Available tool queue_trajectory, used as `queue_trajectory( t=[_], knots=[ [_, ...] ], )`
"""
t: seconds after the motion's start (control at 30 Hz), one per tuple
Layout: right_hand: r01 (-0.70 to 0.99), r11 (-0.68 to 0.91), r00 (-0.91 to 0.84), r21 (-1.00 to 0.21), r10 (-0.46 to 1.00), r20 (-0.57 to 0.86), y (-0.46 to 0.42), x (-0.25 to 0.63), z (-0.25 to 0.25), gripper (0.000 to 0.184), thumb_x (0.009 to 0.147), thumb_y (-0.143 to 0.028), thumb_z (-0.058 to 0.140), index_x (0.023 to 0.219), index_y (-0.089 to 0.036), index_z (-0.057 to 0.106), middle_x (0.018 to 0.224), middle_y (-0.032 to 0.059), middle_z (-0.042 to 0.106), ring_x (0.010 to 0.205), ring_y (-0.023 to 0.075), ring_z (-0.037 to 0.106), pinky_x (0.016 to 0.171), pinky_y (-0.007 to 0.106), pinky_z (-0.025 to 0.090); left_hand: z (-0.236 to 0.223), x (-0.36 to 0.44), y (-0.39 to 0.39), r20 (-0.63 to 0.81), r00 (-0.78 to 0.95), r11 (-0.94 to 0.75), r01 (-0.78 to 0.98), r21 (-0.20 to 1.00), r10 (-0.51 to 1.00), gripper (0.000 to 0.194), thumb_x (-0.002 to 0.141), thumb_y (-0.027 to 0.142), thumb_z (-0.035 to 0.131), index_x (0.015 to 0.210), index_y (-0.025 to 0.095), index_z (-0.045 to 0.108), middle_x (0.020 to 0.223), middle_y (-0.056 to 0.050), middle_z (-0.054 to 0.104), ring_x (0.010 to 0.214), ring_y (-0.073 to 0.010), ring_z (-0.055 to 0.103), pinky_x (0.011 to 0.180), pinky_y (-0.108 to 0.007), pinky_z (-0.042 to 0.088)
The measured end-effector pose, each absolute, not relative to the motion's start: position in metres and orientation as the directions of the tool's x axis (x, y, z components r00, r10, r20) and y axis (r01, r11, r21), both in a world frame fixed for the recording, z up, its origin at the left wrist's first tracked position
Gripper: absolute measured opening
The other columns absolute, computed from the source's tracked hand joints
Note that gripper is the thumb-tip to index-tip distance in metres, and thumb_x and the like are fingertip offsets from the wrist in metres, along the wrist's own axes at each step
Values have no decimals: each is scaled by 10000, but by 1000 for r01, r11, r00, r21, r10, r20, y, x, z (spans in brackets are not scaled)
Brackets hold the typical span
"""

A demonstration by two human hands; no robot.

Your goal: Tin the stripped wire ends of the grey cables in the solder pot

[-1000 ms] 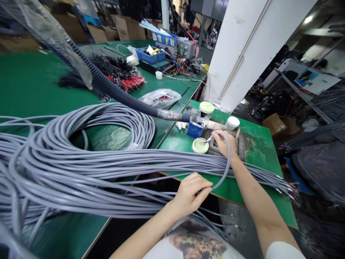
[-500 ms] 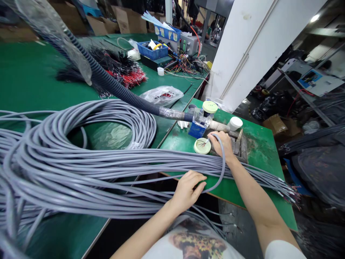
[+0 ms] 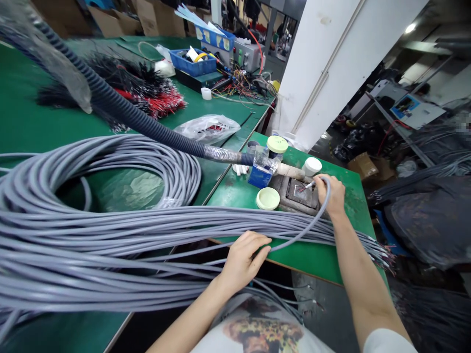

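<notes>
Grey cables [image 3: 186,171] lie coiled at left. Next, the left hand [image 3: 245,259] half-curls at one cable [image 3: 312,224]; whether it grips, I cannot tell. Beyond a pale dish [image 3: 268,199], bared wires [image 3: 301,189] sit over a grimy block [image 3: 282,192]; the right hand [image 3: 332,195] pinches that cable's end, fingers closed.

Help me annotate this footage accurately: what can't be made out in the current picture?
All in the head view:
Stretch of the held cable inside the right hand: covered by fingers.
Palm of the left hand: turned away, so its grip is unclear.
Wire tips at the dark block: too small to tell whether they touch it.
Coiled cables: cut off by the left edge.
</notes>
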State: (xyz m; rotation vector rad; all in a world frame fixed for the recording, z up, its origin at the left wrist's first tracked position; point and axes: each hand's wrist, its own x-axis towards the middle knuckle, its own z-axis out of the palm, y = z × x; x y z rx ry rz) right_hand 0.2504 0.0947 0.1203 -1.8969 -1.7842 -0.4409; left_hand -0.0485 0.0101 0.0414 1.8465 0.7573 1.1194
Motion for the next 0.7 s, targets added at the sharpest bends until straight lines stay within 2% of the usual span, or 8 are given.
queue_trajectory(
  t=[0.1, 0.3, 0.53, 0.7],
  knots=[
    [990, -75, 127, -121, 843, 522, 97, 268, 107, 286, 918, -364, 474, 888, -204, 709, 828, 67, 717, 768, 210, 606, 696, 299, 381, 40, -48, 10, 415, 428, -491, 81, 867, 803, 235, 833, 158, 606, 1044, 218, 689, 937, -95, 698, 878, -218, 609, 814, -348, 466],
    [988, -110, 150, -110, 860, 488, 105, 281, 90, 286, 912, -356, 470, 885, -194, 705, 803, 68, 711, 755, 204, 593, 694, 295, 368, 40, -49, 11, 426, 433, -508, 91, 856, 795, 231, 849, 170, 584, 1055, 214, 678, 940, -98, 695, 877, -217, 604, 808, -353, 471],
    [988, -120, 154, -101, 872, 464, 110, 281, 83, 290, 908, -360, 471, 889, -192, 707, 809, 78, 706, 773, 208, 587, 703, 296, 356, 39, -47, 12, 414, 424, -492, 90, 866, 806, 234, 833, 153, 602, 1043, 216, 686, 940, -91, 700, 880, -215, 611, 815, -343, 467],
    [988, -117, 152, -103, 873, 464, 100, 272, 94, 258, 904, -333, 497, 889, -183, 706, 831, 84, 712, 790, 213, 598, 729, 313, 386, 39, -48, 13, 394, 415, -464, 79, 882, 820, 223, 832, 167, 611, 1033, 213, 697, 936, -91, 702, 876, -211, 609, 817, -342, 463]
  ],
)
